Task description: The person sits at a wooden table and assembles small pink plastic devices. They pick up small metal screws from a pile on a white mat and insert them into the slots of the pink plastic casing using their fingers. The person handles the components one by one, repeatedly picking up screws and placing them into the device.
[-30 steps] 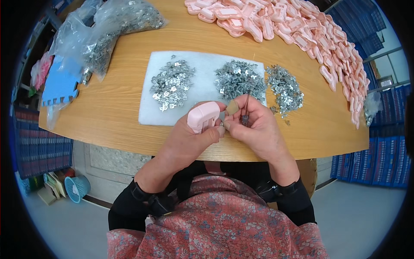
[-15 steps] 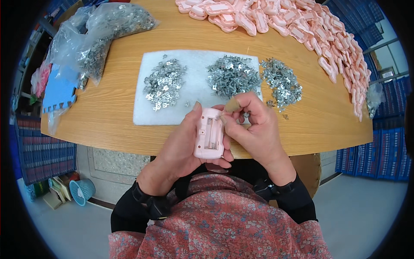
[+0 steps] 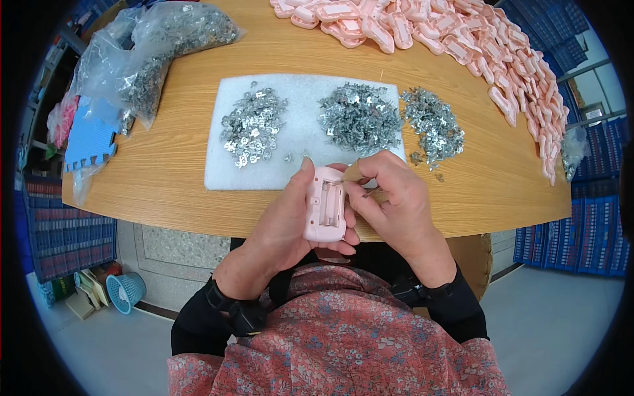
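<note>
My left hand (image 3: pixel 282 214) is closed round a pink plastic casing (image 3: pixel 317 231), thumb along its left edge and fingertips showing at its right. The casing's open battery compartment faces up, with springs visible inside. My right hand (image 3: pixel 404 204) has tan coverings on the thumb and index finger. Those two pinch at the compartment's upper right end. A small metal battery contact (image 3: pixel 374 191) shows between the fingers of that hand, partly hidden. Just beyond the hands lies a white foam sheet (image 3: pixel 300 99) bearing two heaps of metal contacts, a left heap (image 3: pixel 254 125) and a right heap (image 3: pixel 360 119).
Another heap of metal contacts (image 3: pixel 432 129) lies on the wooden table (image 3: pixel 165 178), right of the foam. Many pink casings (image 3: pixel 456 46) are piled at the far right. Far left are plastic bags (image 3: pixel 148 79) of metal parts and a blue foam mat (image 3: pixel 89 135).
Both hands and the casing have shifted slightly right. The right fingers have turned a little, and a metal piece shows lower between them.
</note>
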A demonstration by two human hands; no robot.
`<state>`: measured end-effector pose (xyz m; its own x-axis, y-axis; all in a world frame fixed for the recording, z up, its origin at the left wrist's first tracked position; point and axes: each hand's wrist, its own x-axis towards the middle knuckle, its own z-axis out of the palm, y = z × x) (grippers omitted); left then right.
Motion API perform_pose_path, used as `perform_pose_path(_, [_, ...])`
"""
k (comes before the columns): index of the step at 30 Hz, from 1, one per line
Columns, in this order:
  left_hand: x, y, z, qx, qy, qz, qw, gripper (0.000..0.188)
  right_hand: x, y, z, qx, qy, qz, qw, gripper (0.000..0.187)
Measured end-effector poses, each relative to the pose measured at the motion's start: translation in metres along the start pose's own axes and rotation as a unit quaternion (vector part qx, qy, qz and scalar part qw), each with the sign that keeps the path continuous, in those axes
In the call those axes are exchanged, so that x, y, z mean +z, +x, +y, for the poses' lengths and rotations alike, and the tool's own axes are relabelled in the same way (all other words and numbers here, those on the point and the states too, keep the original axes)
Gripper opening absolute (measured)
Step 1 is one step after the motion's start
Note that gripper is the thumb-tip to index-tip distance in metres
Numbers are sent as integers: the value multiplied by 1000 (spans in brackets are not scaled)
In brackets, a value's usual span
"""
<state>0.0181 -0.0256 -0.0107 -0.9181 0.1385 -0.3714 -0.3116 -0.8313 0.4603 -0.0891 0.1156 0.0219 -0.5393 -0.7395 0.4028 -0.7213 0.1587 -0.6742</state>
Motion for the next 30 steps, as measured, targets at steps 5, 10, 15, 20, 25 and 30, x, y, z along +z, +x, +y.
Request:
perform_pose_path(5, [3,-1,2,-8,13,4,1000,63,-3,0,-1,21,7,4,1000,17])
perform_pose_path(10, [0,1,-2,-11,17,-3,1000,64,-4,-1,-3,18,10,-10,1000,18])
perform_pose_path(15, [7,2,-2,2,63,48,997,61,-7,-1,-6,-13,-21,-46,999,24])
perform_pose_path(20, [9,5,0,32,168,23,985,63,-8,2,-8,-42,-59,-49,996,27])
perform_pose_path(25, [17,5,8,29,148,29,988,66,-10,-3,-13,71,36,-7,997,22])
perform_pose_path(30, [13,6,14,45,158,59,985,61,-12,-9,-1,140,30,-4,990,24])
